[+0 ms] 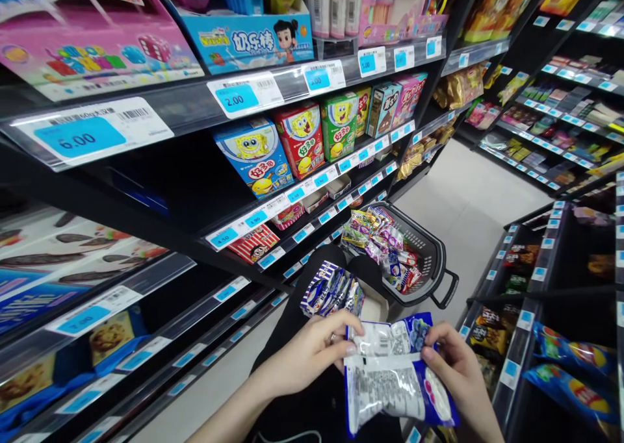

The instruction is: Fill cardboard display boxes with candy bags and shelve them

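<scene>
Left hand: the person's left hand (324, 342) reached in from the lower left, its thumb and fingers pinched around the left edge of the shiny blue-and-silver plastic packets (a ring showed on one finger).
Right hand: the right hand (453, 362) gripped the right edge of the same packets, its fingers closed near the printed berries.
Packets in hand: the shiny blue-and-silver plastic packets (390, 388) were held above the lap between both hands, one part above the other, the silver sides with small print facing up; whether they were joined or merely overlapped could not be told.
Lap: on the dark-clothed legs (285, 349) sat an open cardboard box (376, 302) with a blue-and-white striped panel, just beyond the left hand; blue-and-silver small packets (344, 293) stood packed inside it.
Basket: a dark grey plastic basket (429, 258) with a perforated wall stood on the pale floor (480, 189) beyond the knees, a heap of multicoloured plastic packets (373, 235) in it.
Shelves at left: a blue cartoon-printed carton (256, 157), a red cartoon-printed carton (302, 138) and a green cartoon-printed carton (340, 128) stood in a row on a black shelf, above a strip of blue-and-white price labels (256, 218).
Rack at right: shiny blue plastic bags (570, 394) lay in a black rack, near the right hand's side but apart from it.
</scene>
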{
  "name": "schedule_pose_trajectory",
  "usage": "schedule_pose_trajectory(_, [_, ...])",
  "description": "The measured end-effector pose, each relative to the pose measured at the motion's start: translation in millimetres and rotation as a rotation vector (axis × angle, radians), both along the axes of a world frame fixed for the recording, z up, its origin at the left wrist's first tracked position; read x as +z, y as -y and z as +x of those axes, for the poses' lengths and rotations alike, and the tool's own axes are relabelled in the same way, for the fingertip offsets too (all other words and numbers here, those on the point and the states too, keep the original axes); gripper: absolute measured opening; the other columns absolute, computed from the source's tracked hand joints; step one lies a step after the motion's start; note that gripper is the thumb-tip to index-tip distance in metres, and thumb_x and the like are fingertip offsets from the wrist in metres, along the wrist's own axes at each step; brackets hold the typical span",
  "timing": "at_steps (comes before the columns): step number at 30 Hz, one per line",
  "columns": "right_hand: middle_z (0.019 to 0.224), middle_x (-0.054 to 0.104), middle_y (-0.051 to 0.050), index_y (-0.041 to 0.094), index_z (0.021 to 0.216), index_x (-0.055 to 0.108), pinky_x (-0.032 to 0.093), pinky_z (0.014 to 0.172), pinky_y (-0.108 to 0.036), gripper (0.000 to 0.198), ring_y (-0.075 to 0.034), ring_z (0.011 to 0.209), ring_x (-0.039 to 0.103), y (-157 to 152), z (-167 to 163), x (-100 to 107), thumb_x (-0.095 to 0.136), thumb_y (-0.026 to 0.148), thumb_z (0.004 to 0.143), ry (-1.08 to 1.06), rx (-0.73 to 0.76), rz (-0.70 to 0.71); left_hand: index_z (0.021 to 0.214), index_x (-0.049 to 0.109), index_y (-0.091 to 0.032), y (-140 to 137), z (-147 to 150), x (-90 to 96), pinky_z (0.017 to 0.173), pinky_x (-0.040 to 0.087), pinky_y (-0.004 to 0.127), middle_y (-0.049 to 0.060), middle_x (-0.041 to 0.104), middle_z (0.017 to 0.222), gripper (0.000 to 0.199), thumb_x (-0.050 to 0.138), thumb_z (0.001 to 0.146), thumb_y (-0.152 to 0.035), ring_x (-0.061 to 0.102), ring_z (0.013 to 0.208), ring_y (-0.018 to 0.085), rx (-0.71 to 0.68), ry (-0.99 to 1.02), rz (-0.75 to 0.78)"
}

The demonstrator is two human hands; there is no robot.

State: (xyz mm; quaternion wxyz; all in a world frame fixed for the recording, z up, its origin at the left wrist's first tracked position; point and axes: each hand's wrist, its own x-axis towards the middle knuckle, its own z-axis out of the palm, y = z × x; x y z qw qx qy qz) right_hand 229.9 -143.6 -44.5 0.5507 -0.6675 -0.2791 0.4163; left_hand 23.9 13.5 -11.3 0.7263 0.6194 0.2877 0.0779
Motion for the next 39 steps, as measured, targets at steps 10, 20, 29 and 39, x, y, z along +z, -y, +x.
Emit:
schedule_pose_trajectory(10, [0.062, 0.061, -0.001, 0.021, 0.06, 0.067, 0.04, 0.053, -0.022, 0.021, -0.015, 0.057, 0.051, -2, -8, 3, 0.073, 0.039, 0.068, -0.214, -0.16, -0.007, 0.091, 0.072, -0.017, 12, -2, -7.2, 0.057, 0.056, 0.031, 0.017, 0.057, 0.125, 0.027, 0.07, 0.078, -0.04, 0.067, 0.084, 0.024, 0.026, 0.207, -0.164])
schedule_pose_trajectory(20, [0.07, 0.071, -0.006, 0.024, 0.082, 0.078, 0.046, 0.044, -0.025, 0.03, -0.018, 0.05, 0.061, 18, -10, -5, 0.081, 0.038, 0.056, -0.455, -0.006, 0.106, 0.091, 0.076, -0.023, -10, 1, -8.7, 0.074, 0.05, 0.032, 0.008, 0.076, 0.095, 0.027, 0.049, 0.094, -0.02, 0.062, 0.083, 0.019, 0.222, 0.387, 1.007])
schedule_pose_trajectory(29, [0.08, 0.062, -0.004, 0.021, 0.07, 0.072, 0.047, 0.074, -0.027, 0.022, -0.02, 0.081, 0.059, 4, -15, 8, 0.066, 0.04, 0.079, 0.328, -0.132, -0.033, 0.068, 0.059, -0.016, -6, 10, -4.8, 0.057, 0.045, 0.023, -0.002, 0.056, 0.057, 0.025, 0.052, 0.091, -0.015, 0.051, 0.055, 0.011, 0.318, 0.299, 1.115])
schedule_pose_trajectory(39, [0.099, 0.073, -0.008, 0.02, 0.106, 0.069, 0.055, 0.072, -0.03, 0.039, -0.025, 0.086, 0.067, -3, -18, 1, 0.064, 0.05, 0.081, -0.126, -0.155, -0.088, 0.055, 0.024, -0.021, 2, 21, -3.0, 0.047, 0.021, 0.023, -0.006, 0.022, 0.056, 0.04, 0.044, 0.086, -0.038, 0.024, 0.052, 0.009, 0.324, -0.211, 0.426])
